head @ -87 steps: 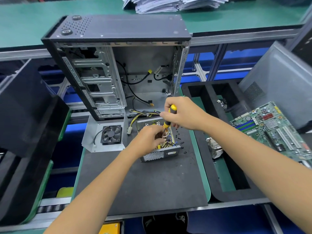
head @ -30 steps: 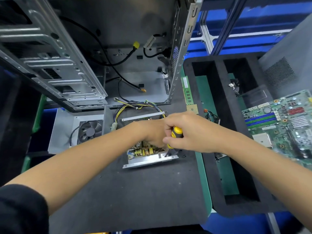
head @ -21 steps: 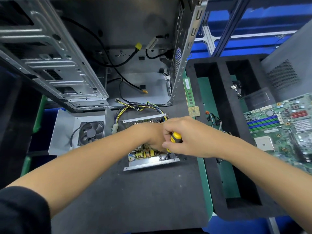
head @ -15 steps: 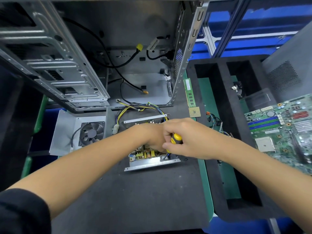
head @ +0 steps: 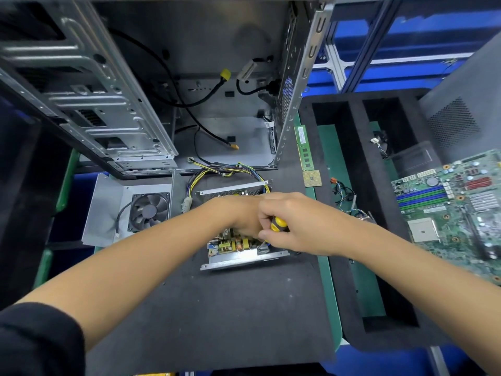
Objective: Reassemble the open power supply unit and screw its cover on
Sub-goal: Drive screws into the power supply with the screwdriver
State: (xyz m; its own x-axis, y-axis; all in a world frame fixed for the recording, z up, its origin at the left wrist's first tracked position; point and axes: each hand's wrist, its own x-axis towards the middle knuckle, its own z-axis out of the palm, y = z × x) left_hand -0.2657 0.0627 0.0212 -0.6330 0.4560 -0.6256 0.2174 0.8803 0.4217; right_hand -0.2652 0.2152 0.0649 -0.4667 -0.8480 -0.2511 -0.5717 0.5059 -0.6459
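The open power supply unit (head: 238,256) lies on the dark mat (head: 217,308), its circuit board showing and its wire bundle (head: 217,172) leading back. My right hand (head: 295,226) grips a yellow and black screwdriver (head: 278,226), tip down at the unit's front right corner. My left hand (head: 238,218) reaches into the unit beside the screwdriver; its fingers are hidden behind my right hand. The unit's cover with the fan (head: 147,210) lies flat to the left.
An open computer case (head: 151,85) stands behind the mat. A RAM stick (head: 305,147) and a CPU chip (head: 312,178) lie at the mat's right edge. A black foam tray (head: 360,213) and a motherboard (head: 455,213) are on the right.
Since 2.9 s ago the view has moved closer and lower over the unit. Over the last second both hands have stayed on the unit's front right corner with barely any shift.
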